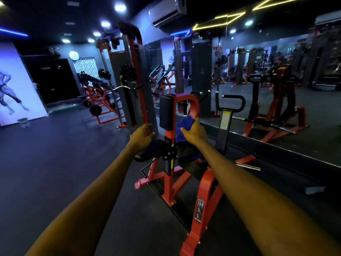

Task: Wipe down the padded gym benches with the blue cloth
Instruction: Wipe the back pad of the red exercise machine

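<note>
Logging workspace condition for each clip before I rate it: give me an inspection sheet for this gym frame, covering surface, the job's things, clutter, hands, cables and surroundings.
Surface: black seat pad on a red-framed machine; upright black chest pad behind it.
Job's things: blue cloth, bunched, hanging down on the machine's right side.
Clutter: small bucket by the left wall; pale scrap on the floor at right.
Hands: left hand relaxed above the seat pad, holding nothing; right hand grips the blue cloth.
Cables: nothing seen.
Surroundings: dark floor, wall mirror, weight-stack tower behind; dim blue lighting.
</note>
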The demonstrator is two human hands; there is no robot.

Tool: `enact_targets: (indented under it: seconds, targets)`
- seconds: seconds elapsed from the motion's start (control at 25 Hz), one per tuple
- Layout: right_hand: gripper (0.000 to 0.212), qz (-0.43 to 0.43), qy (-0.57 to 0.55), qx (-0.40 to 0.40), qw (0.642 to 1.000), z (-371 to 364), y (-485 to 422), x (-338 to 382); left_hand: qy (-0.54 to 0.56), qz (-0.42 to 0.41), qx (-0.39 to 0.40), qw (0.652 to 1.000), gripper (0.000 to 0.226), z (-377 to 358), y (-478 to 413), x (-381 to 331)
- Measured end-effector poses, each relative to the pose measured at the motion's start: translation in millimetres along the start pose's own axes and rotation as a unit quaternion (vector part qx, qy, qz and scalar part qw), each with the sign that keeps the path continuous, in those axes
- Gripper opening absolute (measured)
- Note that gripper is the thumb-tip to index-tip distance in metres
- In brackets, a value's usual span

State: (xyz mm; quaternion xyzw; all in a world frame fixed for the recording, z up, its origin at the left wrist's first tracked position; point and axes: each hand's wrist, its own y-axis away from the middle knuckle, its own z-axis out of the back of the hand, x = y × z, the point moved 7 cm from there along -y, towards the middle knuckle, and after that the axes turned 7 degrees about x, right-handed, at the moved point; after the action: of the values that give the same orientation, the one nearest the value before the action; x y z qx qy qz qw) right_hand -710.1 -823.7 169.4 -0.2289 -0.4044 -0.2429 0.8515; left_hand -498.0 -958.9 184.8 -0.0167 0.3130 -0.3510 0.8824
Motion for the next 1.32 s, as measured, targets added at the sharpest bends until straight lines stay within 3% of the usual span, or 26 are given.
enact_targets:
  seconds: [0.2,0.72,1.32]
  targets:
    - [0.065,0.012,0.016,0.027,0.999,-46,-42,27,0.027,0.008,0.037,0.999,0.042,6,-50,49]
    - [0.065,-0.042,0.056,-0.004,0.998,-129,-199,32,0.020,-0.029,0.070,0.997,0.046,16,-199,161]
    - [0.064,-0.080,0.094,-0.026,0.992,-219,-457,-8,-0.004,-0.085,0.090,0.992,0.049,-18,-469,253]
